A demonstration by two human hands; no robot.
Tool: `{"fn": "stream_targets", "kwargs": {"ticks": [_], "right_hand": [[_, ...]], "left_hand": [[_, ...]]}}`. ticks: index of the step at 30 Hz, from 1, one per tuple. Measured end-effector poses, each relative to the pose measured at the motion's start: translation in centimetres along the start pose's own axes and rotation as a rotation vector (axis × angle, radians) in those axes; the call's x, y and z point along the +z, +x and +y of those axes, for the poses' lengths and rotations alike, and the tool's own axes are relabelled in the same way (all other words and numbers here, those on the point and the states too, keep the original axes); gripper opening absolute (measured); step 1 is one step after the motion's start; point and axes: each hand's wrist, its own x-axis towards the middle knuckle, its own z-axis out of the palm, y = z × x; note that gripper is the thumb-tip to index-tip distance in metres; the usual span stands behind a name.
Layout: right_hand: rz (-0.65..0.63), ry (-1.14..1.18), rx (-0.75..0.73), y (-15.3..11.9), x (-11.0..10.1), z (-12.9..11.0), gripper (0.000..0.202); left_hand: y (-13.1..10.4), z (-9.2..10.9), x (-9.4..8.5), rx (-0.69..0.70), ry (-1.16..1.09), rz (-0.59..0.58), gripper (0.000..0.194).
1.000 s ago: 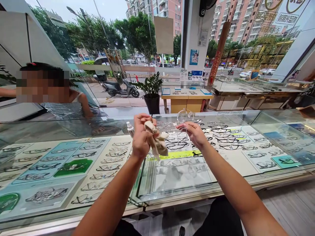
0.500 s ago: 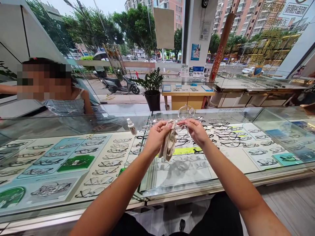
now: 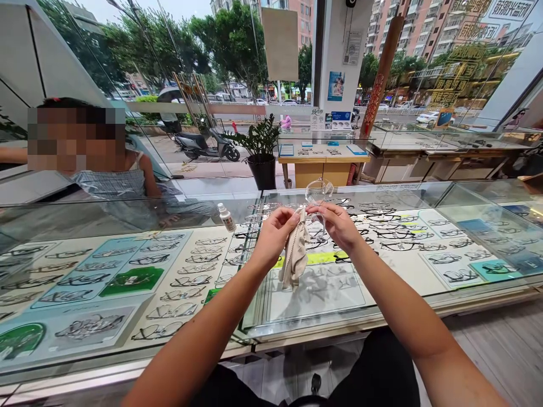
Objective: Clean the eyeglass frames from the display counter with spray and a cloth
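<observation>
Over the glass counter, my left hand [image 3: 278, 230] pinches a beige cleaning cloth [image 3: 296, 257], which hangs down in folds below the fingers. My right hand [image 3: 337, 225] is closed on a pair of clear-framed glasses [image 3: 319, 191]. A round rim of the glasses shows above the right fingers, and another part hangs below them. The cloth's top edge meets the glasses between the two hands; whether it wraps around a part there I cannot tell. Left of my hands, a small white spray bottle [image 3: 226, 217] stands on the glass top.
Inside the glass display counter [image 3: 314, 325] lie rows of eyeglasses [image 3: 396, 230]. Across the counter at the left sits a person [image 3: 114, 186], one hand near the glass. Behind the counter are a potted plant [image 3: 262, 161] and a wooden display table [image 3: 324, 172].
The cloth hangs lower and looser than before, its bunched folds let out. Both hands stay nearly in place, and the glasses have shifted very slightly.
</observation>
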Motion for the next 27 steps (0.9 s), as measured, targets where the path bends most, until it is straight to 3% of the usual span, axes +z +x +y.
{"fn": "stream_targets", "kwargs": {"ticks": [8, 20, 27], "right_hand": [[-0.038, 0.039, -0.002, -0.11, 0.09, -0.33, 0.025], [-0.023, 0.005, 0.019, 0.17, -0.20, -0.35, 0.026], [-0.047, 0.052, 0.026, 0.04, -0.19, -0.15, 0.023]], "left_hand": [[0.13, -0.26, -0.07, 0.016, -0.004, 0.034, 0.050], [0.37, -0.03, -0.15, -0.064, -0.118, -0.054, 0.056], [0.35, -0.45, -0.22, -0.024, -0.047, -0.049, 0.053]]}}
